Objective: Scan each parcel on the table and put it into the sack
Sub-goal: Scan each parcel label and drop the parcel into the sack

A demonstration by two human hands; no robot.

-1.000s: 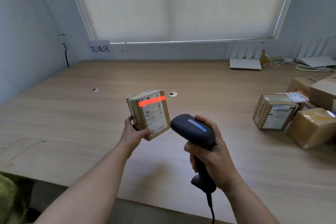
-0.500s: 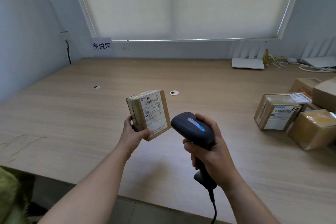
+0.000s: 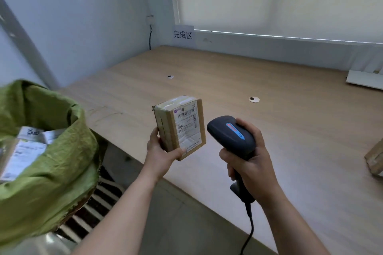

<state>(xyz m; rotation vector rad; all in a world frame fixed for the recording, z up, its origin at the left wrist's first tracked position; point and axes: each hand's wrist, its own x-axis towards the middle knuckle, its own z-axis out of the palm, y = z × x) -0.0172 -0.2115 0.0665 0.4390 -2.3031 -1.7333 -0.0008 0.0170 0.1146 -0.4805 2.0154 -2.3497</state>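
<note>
Just above the table edge, the left hand gripped a taped parcel by its lower end, thumb on the labelled face and fingers curled behind, holding it upright with the barcode label turned toward the camera. Beside it, apart from the box, the right hand was wrapped round the handle of a dark scanner, its head pointing at the parcel, its cable hanging down. At the left stood an open green sack with labelled packages inside. Another box showed at the right edge. A paper sign hung on the far wall.
</note>
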